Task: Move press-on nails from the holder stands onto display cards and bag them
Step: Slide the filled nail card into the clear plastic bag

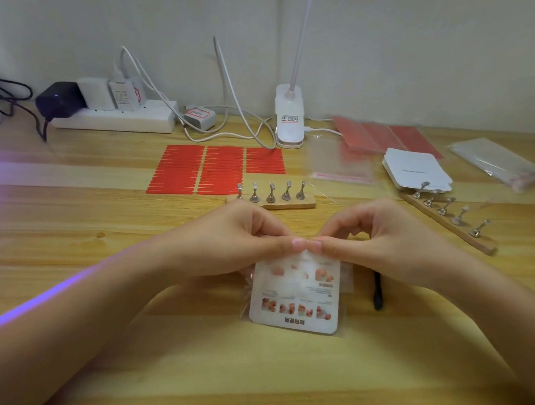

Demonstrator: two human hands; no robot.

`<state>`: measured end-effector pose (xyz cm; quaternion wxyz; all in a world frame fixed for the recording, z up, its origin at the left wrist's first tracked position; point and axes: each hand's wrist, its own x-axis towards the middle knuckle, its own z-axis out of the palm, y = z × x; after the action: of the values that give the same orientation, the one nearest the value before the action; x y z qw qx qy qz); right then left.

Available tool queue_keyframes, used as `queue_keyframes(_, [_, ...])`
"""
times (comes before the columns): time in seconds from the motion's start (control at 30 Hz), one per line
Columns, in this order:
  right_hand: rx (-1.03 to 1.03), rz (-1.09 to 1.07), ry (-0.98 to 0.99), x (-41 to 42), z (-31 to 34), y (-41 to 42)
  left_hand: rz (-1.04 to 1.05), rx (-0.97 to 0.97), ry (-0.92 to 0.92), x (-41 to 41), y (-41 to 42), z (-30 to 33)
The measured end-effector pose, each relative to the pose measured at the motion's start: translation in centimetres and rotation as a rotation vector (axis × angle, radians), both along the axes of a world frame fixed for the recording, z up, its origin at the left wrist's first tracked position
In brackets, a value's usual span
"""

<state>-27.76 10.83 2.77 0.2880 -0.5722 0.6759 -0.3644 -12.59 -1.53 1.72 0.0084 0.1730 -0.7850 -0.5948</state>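
Two hands meet at the top edge of the card (295, 294), which lies in a clear bag (344, 279) on the bench (102, 223), printed side up with its text facing away from the person. The left hand (239, 238) and the right hand (379, 240) each pinch that top edge, fingers curled, thumbs tip to tip; each grip grasps the bag's mouth over the card.

Just right of the card lies a thin black tool (377, 292). Beyond the card, past the hands, stands a short wooden stand (279, 200) with five metal holders; whether nails sit on them is too blurred to tell. A longer stand (453, 220) with five holders runs at a slant to the far right of the card. Behind that one sits a stack of white cards (417, 170), and an empty clear bag (340, 163) lies left of the stack. Red adhesive strips (199, 170) lie in sheets beyond the card to the left. Further back are a white clip lamp (288, 119), a power strip (114, 118) with plugs and cables, reddish sheets (386, 137) and a pack of bags (497, 163) at far right.
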Motion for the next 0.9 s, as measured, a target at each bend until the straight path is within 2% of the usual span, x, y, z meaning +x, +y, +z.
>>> queue_keyframes(0.23, [-0.024, -0.004, -0.054, -1.4, 0.8, 0.3, 0.09, 0.066, -0.018, 0.7, -1.9, 0.9])
queue_keyframes(0.47, [-0.082, -0.066, -0.044, -2.0, 0.6, 0.4, 0.107, 0.053, 0.114, 1.0, -2.1, 1.5])
queue_keyframes(0.9, [-0.035, -0.095, -0.244, 0.0, -0.4, 0.1, 0.199, 0.016, 0.226, 0.7, -1.5, 1.9])
